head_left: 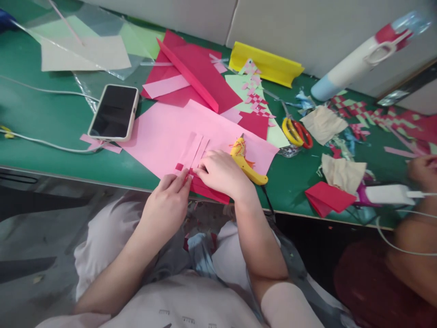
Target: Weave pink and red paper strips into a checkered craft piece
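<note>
My left hand (170,196) is at the table's front edge, its fingers pinched on a red paper piece (208,190) that hangs slightly over the edge. My right hand (221,173) lies curled over the same red piece, fingertips pressing where light pink strips (193,152) cross it. The strips lie on a large pink sheet (164,132). A yellow glue gun (246,165) rests just right of my right hand.
A phone (114,111) lies face up at the left. Red and pink sheets (194,73), a yellow folded paper (264,64), scissors (296,132), woven paper pieces (256,98), a white bottle (358,59) and paper scraps cover the green table. Another person's hand (423,171) is at the right.
</note>
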Available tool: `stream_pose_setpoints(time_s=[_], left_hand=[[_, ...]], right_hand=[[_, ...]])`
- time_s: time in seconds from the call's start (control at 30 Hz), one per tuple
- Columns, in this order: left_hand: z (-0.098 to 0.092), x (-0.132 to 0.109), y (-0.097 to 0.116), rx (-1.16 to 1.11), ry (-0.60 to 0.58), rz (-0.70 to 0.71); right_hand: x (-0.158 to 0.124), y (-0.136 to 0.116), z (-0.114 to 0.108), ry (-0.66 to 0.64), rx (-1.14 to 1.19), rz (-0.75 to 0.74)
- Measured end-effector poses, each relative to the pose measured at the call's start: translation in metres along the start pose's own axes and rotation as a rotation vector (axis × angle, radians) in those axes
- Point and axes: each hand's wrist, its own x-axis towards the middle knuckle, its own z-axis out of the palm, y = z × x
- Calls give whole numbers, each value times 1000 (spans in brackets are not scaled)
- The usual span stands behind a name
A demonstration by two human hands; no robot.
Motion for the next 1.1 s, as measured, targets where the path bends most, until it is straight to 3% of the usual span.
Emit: stream_pose_setpoints(time_s=[0.27,0.5,0.9,1.1], left_hand=[[5,0,8,41,-83,4],[4,-1,8,71,-78,8],[-2,-8,9,-30,126,-85],[-9,-14,3,-74,202,-123]], right_hand=[[2,0,3,4,8,10],[3,0,4,2,0,5],[-2,-1,-2,4,-27,-13],[-1,-7,-3,-15,45,72]])
